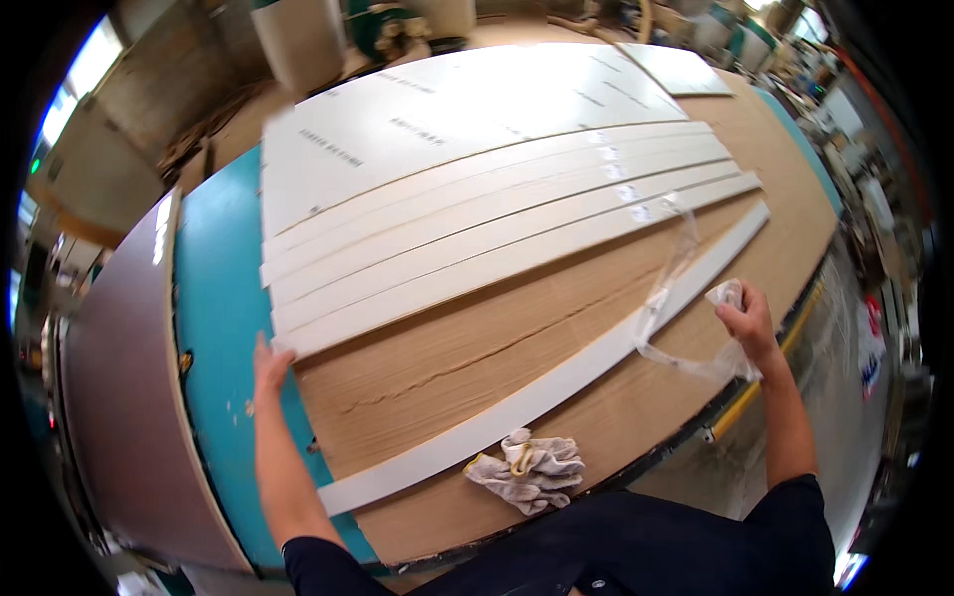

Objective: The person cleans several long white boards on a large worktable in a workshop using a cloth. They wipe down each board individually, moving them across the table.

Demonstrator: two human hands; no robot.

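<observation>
The left hand [272,368] is at the left end of the strips [497,241], by the near corner of the nearest one, with its thumb apart from the fingers; blur there makes it hard to tell whether it pinches the edge or only rests against it. The right hand [752,323], to the right, is closed on a crumpled bit of clear film [686,366], which trails left in a loose loop across the loose strip [556,389].

The white strips lie side by side on the wooden board [427,366], just nearer than the large white panel [477,104]. The loose strip lies apart from them on the near side, slanting from near left to far right. Gloves [532,471] lie bunched near the person, just beside it. A small panel [684,72] is at the far right, and a teal surface [221,248] shows at the left.
</observation>
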